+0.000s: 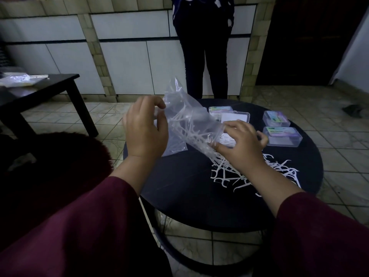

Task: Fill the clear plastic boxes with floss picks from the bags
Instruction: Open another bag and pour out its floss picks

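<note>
A clear plastic bag (185, 116) with white floss picks inside is held tilted above the round black table (179, 196), its mouth pointing down to the right. My left hand (144, 128) pinches the bag's upper end. My right hand (240, 143) grips the bag's lower, open end. A heap of loose white floss picks (277, 168) lies on the table under and right of my right hand. Two shut clear plastic boxes (282, 135) stand at the table's right. An open box (233, 116) lies behind the bag.
A person in dark trousers (205, 56) stands just beyond the table. An empty flat bag (175, 145) lies on the table under the held one. A dark low table (40, 86) with bags stands at the left. The floor is tiled.
</note>
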